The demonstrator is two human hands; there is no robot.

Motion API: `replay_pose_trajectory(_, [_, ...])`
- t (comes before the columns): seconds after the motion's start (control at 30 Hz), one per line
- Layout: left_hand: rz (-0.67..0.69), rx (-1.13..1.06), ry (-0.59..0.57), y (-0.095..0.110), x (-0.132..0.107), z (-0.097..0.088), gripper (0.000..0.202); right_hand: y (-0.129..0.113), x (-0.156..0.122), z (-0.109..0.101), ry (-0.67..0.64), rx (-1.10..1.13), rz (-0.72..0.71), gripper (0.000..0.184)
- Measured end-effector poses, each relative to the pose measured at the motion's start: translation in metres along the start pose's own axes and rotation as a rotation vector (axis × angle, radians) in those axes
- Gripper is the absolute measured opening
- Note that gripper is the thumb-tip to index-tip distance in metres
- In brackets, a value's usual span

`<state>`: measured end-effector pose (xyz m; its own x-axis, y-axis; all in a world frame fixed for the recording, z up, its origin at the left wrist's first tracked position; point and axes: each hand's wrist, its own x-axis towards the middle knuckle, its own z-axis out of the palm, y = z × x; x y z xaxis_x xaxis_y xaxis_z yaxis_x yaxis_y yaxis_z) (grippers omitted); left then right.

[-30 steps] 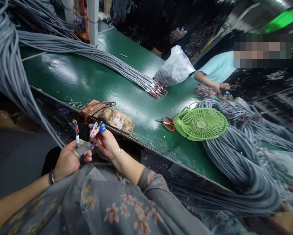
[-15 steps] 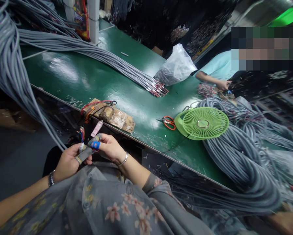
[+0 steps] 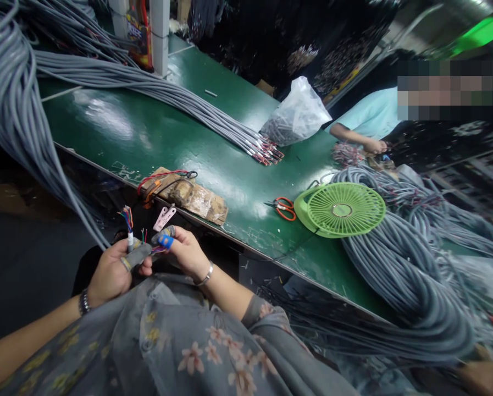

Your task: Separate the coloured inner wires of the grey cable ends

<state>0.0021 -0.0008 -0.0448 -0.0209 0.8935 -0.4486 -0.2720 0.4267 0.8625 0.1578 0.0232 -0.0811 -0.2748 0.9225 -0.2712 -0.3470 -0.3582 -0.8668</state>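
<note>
My left hand is closed around the end of a grey cable, whose coloured inner wires stick up above my fingers. A grey cover sits on that hand's thumb. My right hand is closed on a small pink cutting tool that points up, and its taped fingertips pinch the thin wires right next to my left thumb. Both hands hover just in front of the green table's near edge.
On the green table lie a taped brown block with red wires, orange scissors, a green fan, a plastic bag and a long bundle of grey cables. Big cable coils fill the right. Another person's hand works at the far side.
My right hand dropped lower and closer to my left, and the pink tool swung from pointing left to upright. The coloured wire ends dipped, then rose again.
</note>
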Motion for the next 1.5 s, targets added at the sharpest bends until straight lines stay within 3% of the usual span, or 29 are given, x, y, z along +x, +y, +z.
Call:
replay_pose_trajectory(0.2, [-0.032, -0.035, -0.053, 0.006, 0.001, 0.005, 0.027, -0.005, 0.024, -0.006, 0.036, 0.199, 0.137, 0.055])
replay_pose_trajectory(0.53, [-0.076, -0.008, -0.022, 0.009, 0.004, 0.016, 0.031, -0.004, 0.03, 0.007, 0.066, 0.275, 0.054, 0.046])
replay_pose_trajectory(0.67, [-0.078, 0.007, -0.024, 0.008, 0.004, 0.015, 0.032, -0.005, 0.03, 0.008, 0.072, 0.298, 0.068, 0.046])
replay_pose_trajectory(0.9, [-0.072, 0.012, -0.028, 0.005, -0.003, 0.004, 0.03, -0.016, 0.031, 0.007, 0.014, 0.343, 0.215, 0.053])
replay_pose_trajectory(1.07, [0.0, -0.065, 0.031, 0.006, -0.004, 0.003, 0.029, -0.017, 0.029, 0.006, 0.057, 0.282, 0.099, 0.042])
replay_pose_trajectory(1.17, [0.047, -0.114, 0.042, 0.007, -0.001, 0.007, 0.03, -0.012, 0.029, 0.003, 0.078, 0.197, 0.032, 0.05])
replay_pose_trajectory(1.3, [0.045, -0.126, 0.028, 0.01, 0.005, 0.012, 0.031, -0.003, 0.032, -0.002, 0.135, -0.002, -0.162, 0.064])
replay_pose_trajectory(1.5, [0.031, -0.112, -0.017, 0.01, 0.009, 0.012, 0.029, 0.0, 0.041, 0.001, 0.058, 0.163, -0.062, 0.065])
